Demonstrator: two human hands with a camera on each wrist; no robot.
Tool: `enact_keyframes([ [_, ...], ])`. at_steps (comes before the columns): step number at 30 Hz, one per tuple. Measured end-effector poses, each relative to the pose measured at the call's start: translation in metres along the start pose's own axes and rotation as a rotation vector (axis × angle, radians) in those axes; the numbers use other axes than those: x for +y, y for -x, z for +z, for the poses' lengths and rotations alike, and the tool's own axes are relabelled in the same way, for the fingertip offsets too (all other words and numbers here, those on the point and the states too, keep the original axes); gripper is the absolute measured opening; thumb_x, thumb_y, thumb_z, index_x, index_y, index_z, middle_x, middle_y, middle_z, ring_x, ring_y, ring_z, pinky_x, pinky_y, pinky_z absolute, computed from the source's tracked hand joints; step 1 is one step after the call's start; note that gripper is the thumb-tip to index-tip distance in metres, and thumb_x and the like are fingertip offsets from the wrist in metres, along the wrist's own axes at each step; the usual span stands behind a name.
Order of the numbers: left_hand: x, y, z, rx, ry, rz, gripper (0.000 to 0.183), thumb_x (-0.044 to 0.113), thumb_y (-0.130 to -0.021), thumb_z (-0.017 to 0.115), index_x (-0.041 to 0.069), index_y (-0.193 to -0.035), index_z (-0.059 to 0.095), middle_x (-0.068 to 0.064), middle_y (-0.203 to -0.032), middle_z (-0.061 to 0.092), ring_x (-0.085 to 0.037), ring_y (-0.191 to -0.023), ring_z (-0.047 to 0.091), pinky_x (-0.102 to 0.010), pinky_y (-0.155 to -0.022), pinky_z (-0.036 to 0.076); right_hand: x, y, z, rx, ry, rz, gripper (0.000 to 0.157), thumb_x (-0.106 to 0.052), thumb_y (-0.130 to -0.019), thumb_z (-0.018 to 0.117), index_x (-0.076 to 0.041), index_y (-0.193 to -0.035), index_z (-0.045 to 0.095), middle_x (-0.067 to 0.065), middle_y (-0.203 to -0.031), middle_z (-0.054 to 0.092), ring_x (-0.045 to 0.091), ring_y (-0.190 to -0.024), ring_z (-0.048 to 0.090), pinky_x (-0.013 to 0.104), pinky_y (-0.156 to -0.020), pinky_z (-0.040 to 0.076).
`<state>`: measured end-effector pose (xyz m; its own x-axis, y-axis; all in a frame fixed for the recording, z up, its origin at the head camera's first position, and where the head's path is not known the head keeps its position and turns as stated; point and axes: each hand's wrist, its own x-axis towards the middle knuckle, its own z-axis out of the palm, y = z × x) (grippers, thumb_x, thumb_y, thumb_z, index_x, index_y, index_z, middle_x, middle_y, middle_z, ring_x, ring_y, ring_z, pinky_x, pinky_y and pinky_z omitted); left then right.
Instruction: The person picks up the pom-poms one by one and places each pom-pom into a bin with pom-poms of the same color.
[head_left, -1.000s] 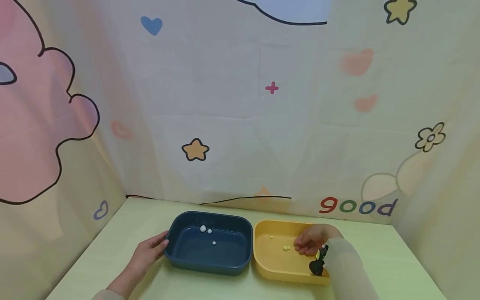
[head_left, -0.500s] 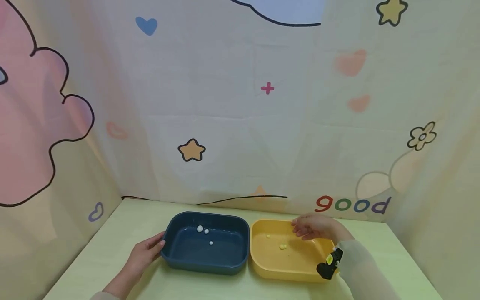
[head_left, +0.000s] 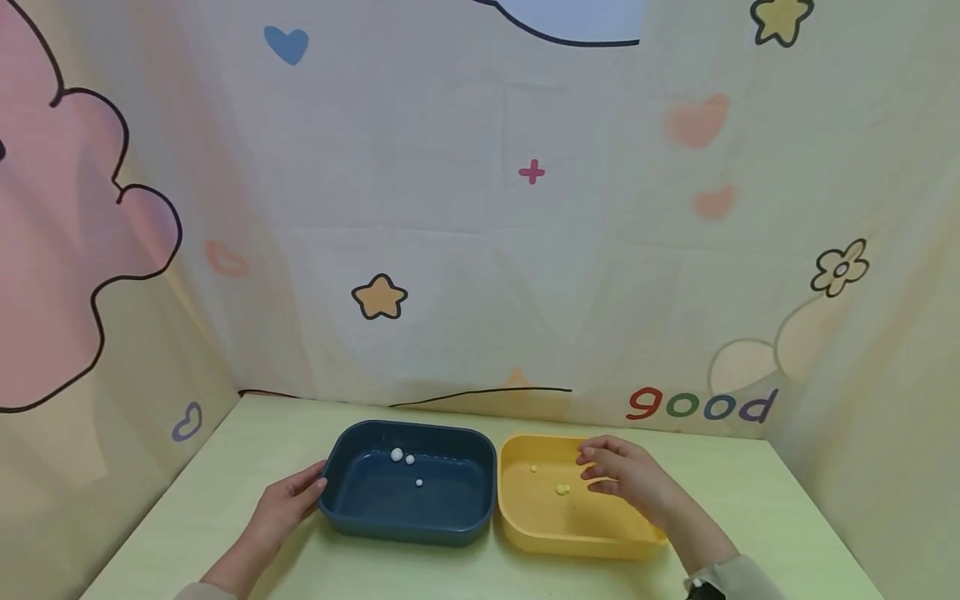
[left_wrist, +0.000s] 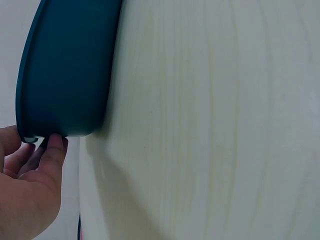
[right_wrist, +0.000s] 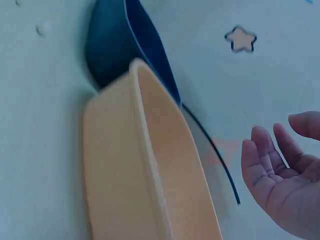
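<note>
My left hand point(head_left: 279, 510) holds the left end of a dark blue tray point(head_left: 408, 532), thumb and fingertips at its rim and outer wall, also seen in the left wrist view on the tray's wall point(left_wrist: 70, 75). Inside lie three white balls of differing sizes, the largest ball point(head_left: 397, 454) toward the back. To the right, a yellow tray point(head_left: 577, 546) holds a few tiny yellow balls point(head_left: 562, 490). Over its back right part hovers my right hand point(head_left: 630, 479), fingers spread and slightly bent. In the right wrist view this hand point(right_wrist: 285, 180) has nothing between its fingers.
Both trays stand side by side on a pale wood-grain table point(head_left: 360, 575). A printed cloth point(head_left: 450, 192) with stars, hearts and lettering rises behind the table and along its sides. A dark device point(head_left: 705, 590) sits at my right wrist.
My right hand has lifted out of the yellow tray, its forearm has drawn back toward the lower right, and its fingers have spread. My left hand stays at the blue tray. The view has shifted slightly.
</note>
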<state>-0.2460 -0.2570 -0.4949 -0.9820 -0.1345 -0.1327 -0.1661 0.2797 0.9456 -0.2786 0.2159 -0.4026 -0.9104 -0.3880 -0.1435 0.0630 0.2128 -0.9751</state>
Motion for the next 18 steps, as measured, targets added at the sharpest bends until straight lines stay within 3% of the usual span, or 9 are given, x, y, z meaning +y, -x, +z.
enact_keyframes([
  [7,0.000,-0.001,0.000,-0.007,-0.003,-0.016,0.048,0.012,-0.109,0.048,-0.008,-0.151,0.040,-0.031,-0.155,0.040,-0.043,-0.141,0.050,-0.039,-0.102,0.059,0.009,0.021,0.024,-0.067,-0.119,-0.023,0.011,-0.020,-0.107,0.053,-0.017,-0.110,0.062,-0.011,-0.102,0.066,0.005,-0.091,0.064,0.020,-0.085,0.061],
  [13,-0.001,-0.001,0.000,-0.005,0.003,-0.026,0.048,0.013,-0.109,0.048,-0.007,-0.152,0.040,-0.030,-0.155,0.040,-0.042,-0.140,0.051,-0.039,-0.102,0.059,0.021,0.031,0.046,-0.094,-0.119,0.011,0.014,-0.020,-0.105,0.055,-0.010,-0.112,0.063,-0.009,-0.099,0.065,0.007,-0.090,0.063,0.021,-0.083,0.060],
  [18,-0.001,-0.002,-0.001,-0.002,0.000,-0.017,0.048,0.013,-0.109,0.049,-0.007,-0.151,0.041,-0.030,-0.155,0.041,-0.042,-0.141,0.051,-0.035,-0.100,0.060,0.033,0.034,0.064,-0.132,-0.045,0.064,0.026,-0.020,-0.103,0.059,0.002,-0.117,0.062,-0.006,-0.097,0.067,0.011,-0.089,0.062,0.024,-0.082,0.060],
])
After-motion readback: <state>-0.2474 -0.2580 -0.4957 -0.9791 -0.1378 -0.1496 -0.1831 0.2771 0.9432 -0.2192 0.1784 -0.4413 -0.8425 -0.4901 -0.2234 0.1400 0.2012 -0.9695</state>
